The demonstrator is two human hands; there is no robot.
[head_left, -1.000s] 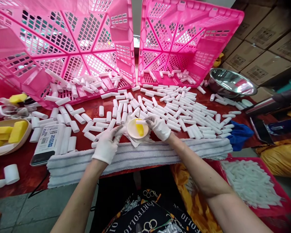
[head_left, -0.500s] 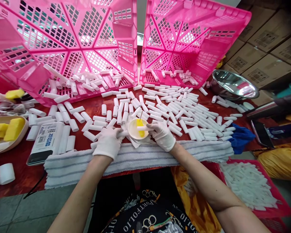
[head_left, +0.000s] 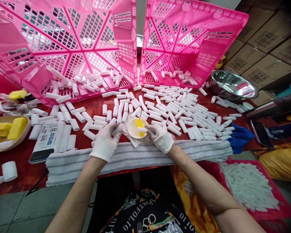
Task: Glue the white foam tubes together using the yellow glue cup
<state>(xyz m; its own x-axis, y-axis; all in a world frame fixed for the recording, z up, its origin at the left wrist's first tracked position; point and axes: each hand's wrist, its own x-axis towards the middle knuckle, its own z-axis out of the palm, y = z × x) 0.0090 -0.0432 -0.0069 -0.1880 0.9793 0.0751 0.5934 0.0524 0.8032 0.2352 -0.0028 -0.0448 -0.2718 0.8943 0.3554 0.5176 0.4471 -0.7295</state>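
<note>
In a white glove, my left hand [head_left: 105,142] is closed around a short white cylinder [head_left: 118,129], left of a small white bowl [head_left: 130,131]. My right hand [head_left: 161,138], also gloved, pinches another white cylinder [head_left: 142,129] that lies level over the bowl. Inside the bowl is something yellow [head_left: 139,123] with a thin stick standing up from it. Crumpled white tissue [head_left: 135,142] spreads under the bowl. Many loose white cylinders [head_left: 181,110] cover the red table [head_left: 99,106] beyond my hands.
Two pink crates [head_left: 82,51] stand tipped on their sides at the back. A striped towel [head_left: 140,157] lines the front edge. At left are a digital scale [head_left: 47,139] and a dish of yellow blocks [head_left: 16,127]; at right, a metal bowl [head_left: 232,85] and a pink bin of white pieces [head_left: 249,181].
My left hand has lifted slightly and turned, bringing its cylinder up and a little away from the bowl's rim. My right hand has shifted slightly left, its cylinder still over the bowl.
</note>
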